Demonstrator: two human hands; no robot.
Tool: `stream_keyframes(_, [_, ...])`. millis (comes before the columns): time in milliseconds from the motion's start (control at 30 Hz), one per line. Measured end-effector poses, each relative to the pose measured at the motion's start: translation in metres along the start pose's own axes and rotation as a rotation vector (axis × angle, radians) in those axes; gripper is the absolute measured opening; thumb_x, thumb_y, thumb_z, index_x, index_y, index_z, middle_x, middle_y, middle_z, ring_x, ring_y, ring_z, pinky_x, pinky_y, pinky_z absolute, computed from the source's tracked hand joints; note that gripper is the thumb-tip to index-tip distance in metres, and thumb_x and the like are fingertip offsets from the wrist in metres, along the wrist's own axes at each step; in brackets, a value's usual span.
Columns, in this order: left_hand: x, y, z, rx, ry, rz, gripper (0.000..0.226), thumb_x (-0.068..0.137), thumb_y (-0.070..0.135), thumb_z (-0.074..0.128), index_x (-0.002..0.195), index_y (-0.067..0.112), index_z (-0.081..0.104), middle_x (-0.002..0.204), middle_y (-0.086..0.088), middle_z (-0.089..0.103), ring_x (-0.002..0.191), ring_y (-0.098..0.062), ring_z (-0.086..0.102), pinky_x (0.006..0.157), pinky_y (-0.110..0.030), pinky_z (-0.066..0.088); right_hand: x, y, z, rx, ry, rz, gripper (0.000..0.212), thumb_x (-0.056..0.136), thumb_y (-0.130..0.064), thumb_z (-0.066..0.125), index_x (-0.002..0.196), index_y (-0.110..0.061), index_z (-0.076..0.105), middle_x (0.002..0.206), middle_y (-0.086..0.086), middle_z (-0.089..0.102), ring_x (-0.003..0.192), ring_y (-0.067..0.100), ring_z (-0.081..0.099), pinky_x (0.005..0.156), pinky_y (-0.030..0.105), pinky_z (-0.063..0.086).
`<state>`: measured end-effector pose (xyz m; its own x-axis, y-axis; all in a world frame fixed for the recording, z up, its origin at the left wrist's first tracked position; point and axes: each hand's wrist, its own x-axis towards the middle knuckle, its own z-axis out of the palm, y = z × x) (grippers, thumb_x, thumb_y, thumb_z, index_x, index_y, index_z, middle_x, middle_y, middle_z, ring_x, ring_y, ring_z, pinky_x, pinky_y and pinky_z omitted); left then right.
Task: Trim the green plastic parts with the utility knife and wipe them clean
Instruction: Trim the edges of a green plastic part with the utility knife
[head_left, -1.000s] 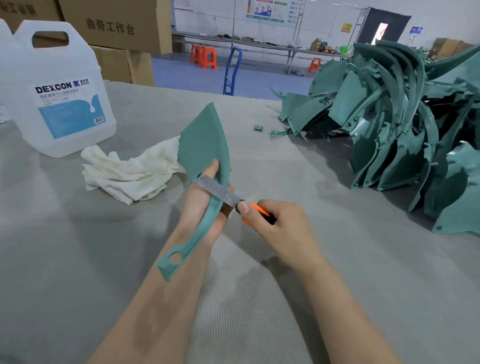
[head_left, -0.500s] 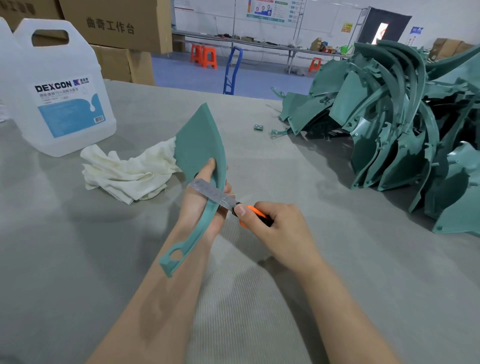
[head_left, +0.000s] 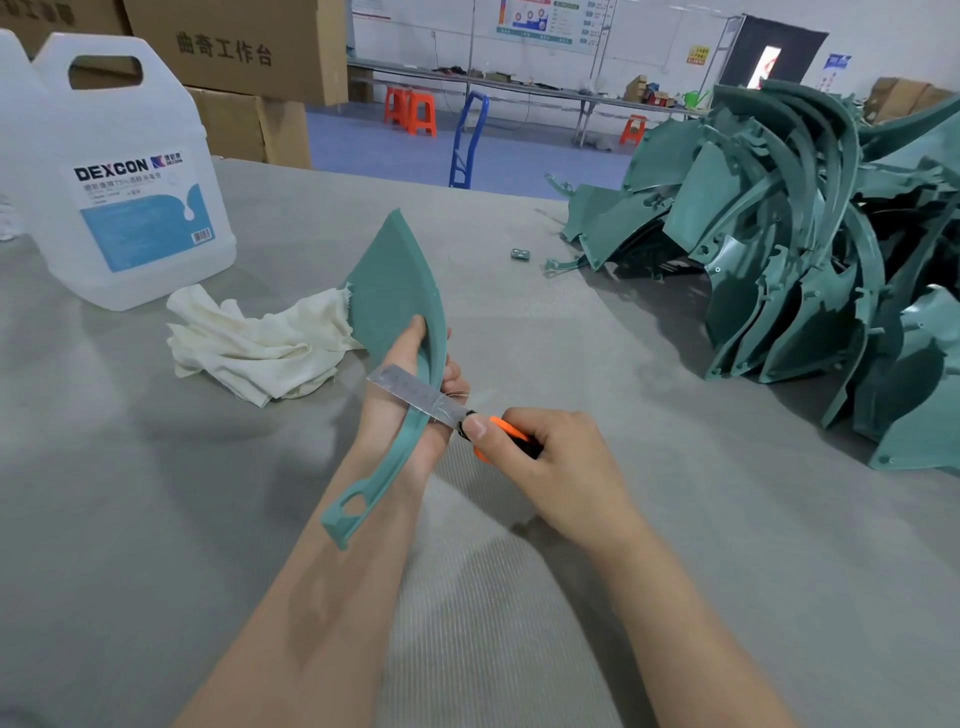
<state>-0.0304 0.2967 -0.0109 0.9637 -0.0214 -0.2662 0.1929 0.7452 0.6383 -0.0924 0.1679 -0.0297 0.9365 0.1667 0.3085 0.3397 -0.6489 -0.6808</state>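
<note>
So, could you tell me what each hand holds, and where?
Left hand: green plastic part, at its narrow middle. Right hand: utility knife, by its orange handle.

Bright even light, soft shadows, wide-angle distortion

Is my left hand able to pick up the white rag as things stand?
Probably not yet: the left hand grips the green plastic part. The white rag lies close beside it, nothing between.

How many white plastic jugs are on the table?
2: a labelled jug far left behind the rag, and a second jug beside it, mostly cut off by the frame.
</note>
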Motion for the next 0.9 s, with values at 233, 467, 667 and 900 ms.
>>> stream_keyframes(233, [0.002, 0.001, -0.002, -0.050, -0.003, 0.002, 0.031, 0.100, 0.031, 0.043, 0.076, 0.012, 0.047, 0.038, 0.009, 0.037, 0.028, -0.002, 0.034, 0.031, -0.012, 0.028, -0.006, -0.001, 0.003, -0.039, -0.028, -0.029, 0.082, 0.070, -0.080, 0.036, 0.070, -0.002, 0.063, 0.056, 0.011, 0.041, 0.051, 0.018, 0.035, 0.051, 0.035, 0.029])
stream_keyframes(467, [-0.001, 0.000, -0.003, -0.083, -0.011, 0.052, 0.028, 0.100, 0.027, 0.044, 0.076, 0.013, 0.049, 0.049, 0.008, 0.043, 0.033, -0.002, 0.035, 0.035, -0.012, 0.029, -0.014, -0.002, 0.000, 0.007, -0.142, -0.128, 0.071, 0.075, -0.073, 0.044, 0.062, -0.004, 0.056, 0.049, 0.002, 0.034, 0.049, 0.012, 0.032, 0.049, 0.028, 0.026])
stream_keyframes(667, [-0.002, -0.002, 0.001, 0.073, 0.019, 0.061, 0.031, 0.099, 0.029, 0.045, 0.072, 0.015, 0.046, 0.038, 0.007, 0.041, 0.028, -0.004, 0.036, 0.032, -0.010, 0.029, -0.012, -0.018, -0.024, 0.518, -0.222, -0.036, 0.045, 0.080, -0.059, 0.052, 0.054, -0.023, 0.054, 0.049, -0.005, 0.038, 0.046, 0.005, 0.033, 0.044, 0.022, 0.029])
stream_keyframes(900, [-0.033, -0.009, 0.016, 0.420, -0.030, 0.286, 0.031, 0.093, 0.019, 0.054, 0.063, 0.018, 0.047, 0.042, 0.012, 0.045, 0.034, -0.005, 0.041, 0.038, -0.016, 0.033, 0.011, 0.009, -0.050, 0.464, 0.338, 0.236, 0.055, 0.097, -0.050, 0.044, 0.073, -0.003, 0.061, 0.055, 0.003, 0.056, 0.050, 0.013, 0.051, 0.051, 0.024, 0.046])
